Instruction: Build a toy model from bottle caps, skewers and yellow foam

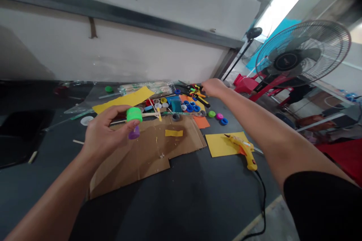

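Observation:
My left hand point(103, 130) is closed, pinching a bright green bottle cap point(134, 114) between thumb and fingers above the cardboard. A purple cap point(134, 133) shows just below it, and a pale wooden stick point(149, 114) runs rightward from behind the green one; whether these are joined I cannot tell. My right hand point(215, 87) reaches to the far side of the table, its fingers curled at a heap of tools with orange, black and yellow handles point(204, 101). Those fingertips are partly hidden, so what they grip is unclear.
A cut cardboard sheet point(147, 158) lies in the middle. A yellow glue gun point(244, 148) rests on yellow paper point(215, 147), its cord trailing off the front edge. Blue caps point(194, 107), yellow card point(127, 98) and bagged sticks point(147, 87) lie behind. A fan point(302, 54) stands right.

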Action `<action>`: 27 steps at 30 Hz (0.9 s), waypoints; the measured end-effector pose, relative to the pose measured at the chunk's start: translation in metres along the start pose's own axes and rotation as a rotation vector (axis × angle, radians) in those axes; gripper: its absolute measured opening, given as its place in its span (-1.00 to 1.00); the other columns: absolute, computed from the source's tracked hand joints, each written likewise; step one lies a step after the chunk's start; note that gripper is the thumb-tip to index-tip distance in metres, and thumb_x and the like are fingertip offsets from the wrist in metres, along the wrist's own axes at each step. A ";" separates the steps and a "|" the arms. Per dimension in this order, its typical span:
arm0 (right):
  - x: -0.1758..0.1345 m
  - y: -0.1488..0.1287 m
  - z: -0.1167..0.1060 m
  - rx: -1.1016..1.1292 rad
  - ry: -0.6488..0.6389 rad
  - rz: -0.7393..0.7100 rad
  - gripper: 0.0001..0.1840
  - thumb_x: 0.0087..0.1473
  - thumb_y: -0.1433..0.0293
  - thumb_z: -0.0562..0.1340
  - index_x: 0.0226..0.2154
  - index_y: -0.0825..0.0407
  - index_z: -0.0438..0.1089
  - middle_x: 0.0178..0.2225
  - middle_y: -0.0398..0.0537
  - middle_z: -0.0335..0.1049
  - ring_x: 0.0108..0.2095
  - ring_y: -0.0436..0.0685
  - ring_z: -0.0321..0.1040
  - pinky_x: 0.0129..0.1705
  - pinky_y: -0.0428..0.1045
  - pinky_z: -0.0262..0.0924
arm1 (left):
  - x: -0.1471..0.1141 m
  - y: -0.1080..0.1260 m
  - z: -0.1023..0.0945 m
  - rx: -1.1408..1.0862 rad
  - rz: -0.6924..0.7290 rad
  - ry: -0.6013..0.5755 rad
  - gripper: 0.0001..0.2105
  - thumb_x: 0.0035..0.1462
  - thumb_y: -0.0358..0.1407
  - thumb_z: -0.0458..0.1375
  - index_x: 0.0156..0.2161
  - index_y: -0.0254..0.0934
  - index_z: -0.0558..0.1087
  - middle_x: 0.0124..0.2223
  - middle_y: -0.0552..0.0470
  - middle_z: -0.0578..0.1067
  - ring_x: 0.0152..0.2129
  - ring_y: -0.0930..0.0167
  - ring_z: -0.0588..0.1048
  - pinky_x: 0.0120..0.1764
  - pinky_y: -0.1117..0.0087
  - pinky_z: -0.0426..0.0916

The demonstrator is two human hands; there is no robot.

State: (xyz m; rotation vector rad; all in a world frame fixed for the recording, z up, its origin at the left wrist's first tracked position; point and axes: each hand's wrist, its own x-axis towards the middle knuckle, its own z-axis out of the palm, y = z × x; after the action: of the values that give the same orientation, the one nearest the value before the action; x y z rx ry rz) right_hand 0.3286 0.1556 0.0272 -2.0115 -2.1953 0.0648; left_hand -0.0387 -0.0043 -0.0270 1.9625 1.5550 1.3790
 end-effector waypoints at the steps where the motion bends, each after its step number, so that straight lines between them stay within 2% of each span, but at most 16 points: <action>1: 0.009 0.002 0.003 -0.010 -0.007 -0.004 -0.59 0.16 0.39 0.12 -0.67 0.19 0.34 -0.45 0.06 0.51 -0.21 0.04 0.44 -0.28 -0.13 0.10 | 0.000 0.000 -0.001 0.007 0.012 -0.003 -0.68 0.00 -0.14 0.25 -0.14 -0.23 0.48 -0.21 -0.03 0.57 -0.34 0.37 0.55 -0.20 0.31 0.47; 5: 0.028 0.007 0.015 -0.070 -0.075 -0.004 -0.81 0.00 0.48 0.27 -0.59 0.22 0.43 -0.36 0.21 0.53 -0.15 0.17 0.43 -0.17 -0.05 0.13 | 0.002 0.001 -0.004 0.008 0.041 -0.002 -0.71 0.01 -0.14 0.24 -0.16 -0.20 0.47 -0.23 0.00 0.57 -0.35 0.37 0.55 -0.23 0.32 0.49; 8: 0.028 0.005 0.019 -0.101 -0.112 0.003 -0.95 -0.06 0.56 0.29 -0.47 0.25 0.50 -0.29 0.32 0.52 -0.09 0.30 0.39 -0.11 0.04 0.14 | 0.002 0.003 -0.005 0.010 0.034 -0.003 -0.73 0.00 -0.15 0.24 -0.17 -0.18 0.48 -0.23 -0.01 0.58 -0.35 0.36 0.56 -0.24 0.30 0.49; 11: 0.008 -0.011 0.019 -0.106 -0.069 -0.023 -0.76 0.06 0.51 0.21 -0.20 0.23 0.49 -0.13 0.31 0.47 -0.02 0.30 0.33 -0.04 0.08 0.13 | 0.002 0.006 -0.004 0.013 0.026 -0.023 -0.73 0.00 -0.14 0.24 -0.18 -0.18 0.48 -0.22 -0.03 0.59 -0.33 0.33 0.55 -0.22 0.27 0.48; 13: -0.020 -0.032 0.020 -0.046 0.025 -0.084 -0.64 0.18 0.41 0.10 0.01 0.11 0.38 -0.02 0.18 0.41 0.00 0.22 0.31 -0.01 0.06 0.13 | 0.001 0.006 -0.003 0.020 0.026 -0.041 -0.72 0.01 -0.14 0.24 -0.17 -0.18 0.48 -0.20 -0.04 0.58 -0.30 0.32 0.55 -0.18 0.25 0.46; 14: -0.038 -0.044 0.021 0.116 0.130 -0.155 -0.63 0.21 0.37 0.07 0.03 0.09 0.36 -0.07 0.12 0.44 -0.08 0.17 0.34 -0.03 0.04 0.16 | 0.001 0.006 -0.002 0.021 0.026 -0.051 -0.71 0.01 -0.14 0.24 -0.16 -0.18 0.48 -0.19 -0.05 0.58 -0.29 0.32 0.55 -0.17 0.25 0.46; 16: -0.077 -0.070 0.024 0.425 0.189 -0.311 -0.64 0.21 0.28 0.09 0.00 0.06 0.38 -0.17 0.04 0.45 -0.20 0.11 0.37 -0.12 0.01 0.23 | 0.000 0.006 -0.001 0.016 0.036 -0.066 -0.71 0.02 -0.14 0.25 -0.13 -0.18 0.47 -0.17 -0.05 0.57 -0.28 0.33 0.54 -0.16 0.25 0.45; 18: -0.111 -0.092 0.028 0.603 0.121 -0.443 -0.56 0.11 0.21 0.23 0.02 0.01 0.37 -0.10 0.02 0.40 -0.19 0.11 0.34 -0.11 0.03 0.25 | -0.001 0.007 -0.001 0.006 0.057 -0.073 -0.70 0.03 -0.15 0.25 -0.12 -0.17 0.47 -0.16 -0.04 0.57 -0.29 0.35 0.54 -0.16 0.27 0.45; 21: -0.140 -0.112 0.033 0.770 0.012 -0.492 -0.28 -0.05 0.11 0.36 0.14 -0.05 0.24 -0.01 0.04 0.32 -0.15 0.12 0.32 -0.08 0.07 0.27 | -0.001 0.010 0.000 -0.002 0.093 -0.079 -0.70 0.02 -0.15 0.26 -0.12 -0.18 0.47 -0.17 -0.02 0.57 -0.30 0.37 0.54 -0.17 0.32 0.44; 23: -0.144 -0.117 0.036 0.819 -0.021 -0.492 -0.22 -0.09 0.09 0.38 0.16 -0.08 0.22 0.01 0.03 0.32 -0.14 0.13 0.32 -0.06 0.08 0.28 | -0.001 0.012 0.000 -0.003 0.098 -0.077 -0.69 0.01 -0.14 0.27 -0.13 -0.20 0.47 -0.19 -0.03 0.57 -0.31 0.37 0.53 -0.18 0.33 0.43; 27: -0.140 -0.119 0.040 0.856 0.001 -0.484 -0.25 -0.13 0.12 0.41 0.12 -0.06 0.29 -0.05 0.01 0.39 -0.19 0.10 0.33 -0.05 0.08 0.27 | -0.002 0.013 -0.001 -0.007 0.097 -0.083 -0.68 0.02 -0.14 0.26 -0.12 -0.20 0.48 -0.18 -0.03 0.57 -0.28 0.37 0.53 -0.15 0.32 0.41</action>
State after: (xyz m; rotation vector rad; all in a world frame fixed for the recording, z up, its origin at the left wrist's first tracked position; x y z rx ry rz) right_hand 0.2164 0.0085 -0.0083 -1.0063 -2.0559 0.7799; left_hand -0.0311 -0.0109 -0.0180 2.0884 1.4344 1.3191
